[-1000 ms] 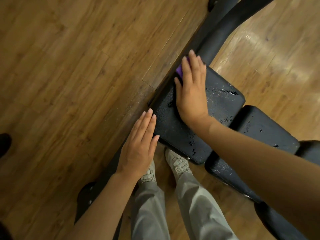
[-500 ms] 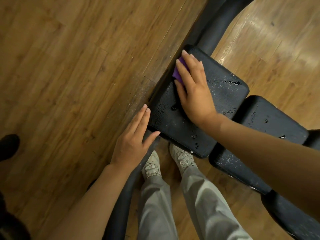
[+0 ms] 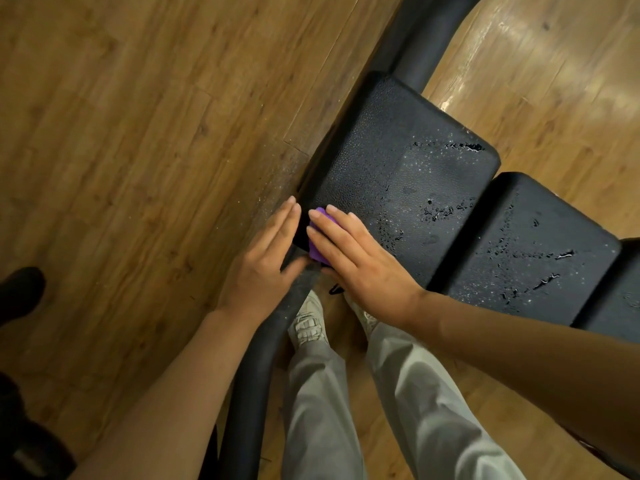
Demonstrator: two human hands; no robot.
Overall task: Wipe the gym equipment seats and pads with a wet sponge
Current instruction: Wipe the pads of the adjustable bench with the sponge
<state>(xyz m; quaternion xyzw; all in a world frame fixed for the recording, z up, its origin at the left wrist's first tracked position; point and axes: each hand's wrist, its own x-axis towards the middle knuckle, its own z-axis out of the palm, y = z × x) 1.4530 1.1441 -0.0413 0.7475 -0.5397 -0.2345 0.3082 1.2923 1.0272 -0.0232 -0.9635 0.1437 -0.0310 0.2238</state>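
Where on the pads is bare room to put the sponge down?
The seat pad lies bare from the right hand up to the frame tube; the next pad is bare too. The corner by the purple sponge and left hand is crowded.

A purple sponge [image 3: 318,237] is pressed flat against the near left corner of a black seat pad [image 3: 398,174], only its left edge showing from under the fingers laid over it. The seat pad is a textured, rounded rectangle, set at a slant, and is speckled with fine droplets; larger beads and streaks of water are seen towards its right side and far right corner. Just beside the seat pad, on its right and parted from it by a narrow gap, a second black pad [image 3: 533,247] of the same texture is set, likewise dotted and streaked with water.
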